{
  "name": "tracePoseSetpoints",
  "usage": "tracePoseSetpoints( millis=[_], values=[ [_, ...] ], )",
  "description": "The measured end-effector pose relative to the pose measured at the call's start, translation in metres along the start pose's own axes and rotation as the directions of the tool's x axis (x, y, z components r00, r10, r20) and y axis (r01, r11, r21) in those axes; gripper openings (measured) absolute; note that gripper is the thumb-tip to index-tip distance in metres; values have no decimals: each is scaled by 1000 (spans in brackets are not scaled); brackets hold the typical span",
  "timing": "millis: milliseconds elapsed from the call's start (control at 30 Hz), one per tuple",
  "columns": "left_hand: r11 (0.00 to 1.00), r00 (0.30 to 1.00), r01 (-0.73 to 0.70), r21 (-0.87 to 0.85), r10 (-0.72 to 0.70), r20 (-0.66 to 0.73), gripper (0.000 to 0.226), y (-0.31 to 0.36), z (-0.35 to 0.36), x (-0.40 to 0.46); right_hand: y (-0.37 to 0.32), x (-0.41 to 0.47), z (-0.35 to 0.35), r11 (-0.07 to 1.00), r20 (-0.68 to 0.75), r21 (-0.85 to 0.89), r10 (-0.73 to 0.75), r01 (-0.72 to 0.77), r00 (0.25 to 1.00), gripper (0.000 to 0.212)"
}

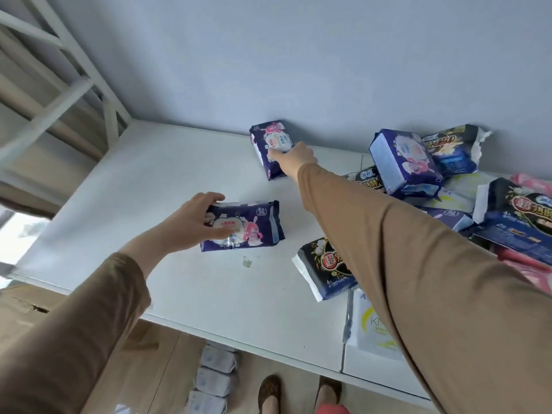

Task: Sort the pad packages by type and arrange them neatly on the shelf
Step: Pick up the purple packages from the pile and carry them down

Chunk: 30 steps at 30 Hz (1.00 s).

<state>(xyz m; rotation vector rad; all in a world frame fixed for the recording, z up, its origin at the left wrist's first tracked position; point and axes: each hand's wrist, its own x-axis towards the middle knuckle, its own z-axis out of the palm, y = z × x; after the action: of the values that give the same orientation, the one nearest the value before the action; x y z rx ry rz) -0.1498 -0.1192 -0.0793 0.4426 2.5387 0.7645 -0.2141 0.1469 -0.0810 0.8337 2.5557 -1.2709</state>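
Pad packages: two purple ones with a pink rabbit print are in hand on the white shelf (pixel 167 180). The left hand (pixel 191 222) has its grip closed round the left end of the near purple package (pixel 243 225), thumb on the far edge, fingers across the printed face; this package lies flat near the shelf's middle. The right hand (pixel 295 158), arm fully extended, touches the far purple package (pixel 270 149), which rests against the back wall (pixel 268 70); how far that grip is closed cannot be told, the fingers being hidden behind the hand. To the right lies an unsorted heap (pixel 448 180) of purple, black and pink packages. A black package (pixel 324 268) and a white package (pixel 370 324) lie near the shelf's near edge, partly under the right sleeve (pixel 418 264). Below the shelf, white packs (pixel 213 380) stand in a row on the floor.
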Motion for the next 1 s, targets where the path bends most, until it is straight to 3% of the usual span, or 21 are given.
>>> tracePoseSetpoints(
  millis=[100,233,367,500,667,733,900,1000],
  values=[
    [996,1000,-21,89,22,-8,75,-1,0,-3,-2,4,4,999,31,33,11,-12,999,86],
    [978,998,-69,199,67,19,65,-7,-5,-10,-1,-7,6,992,214,112,28,-52,976,100],
    [971,995,-100,216,96,32,60,-12,-4,-18,12,-28,9,980,317,175,39,-98,948,84],
    [973,991,-136,187,133,32,55,-12,0,-30,39,-54,10,892,259,439,-11,-107,966,91],
    [973,991,-135,188,138,0,54,-10,2,-52,56,-101,-7,876,72,482,1,-35,997,99],
    [967,989,-144,209,147,-2,54,-12,1,-65,60,-121,-16,821,53,571,-11,-21,999,100],
    [969,986,-159,188,166,-23,54,-18,-3,-112,75,-191,-37,744,46,668,-64,17,997,57],
    [975,985,-160,156,167,-33,53,-25,4,-155,97,-242,-36,689,9,722,-95,59,995,58]
  ],
)
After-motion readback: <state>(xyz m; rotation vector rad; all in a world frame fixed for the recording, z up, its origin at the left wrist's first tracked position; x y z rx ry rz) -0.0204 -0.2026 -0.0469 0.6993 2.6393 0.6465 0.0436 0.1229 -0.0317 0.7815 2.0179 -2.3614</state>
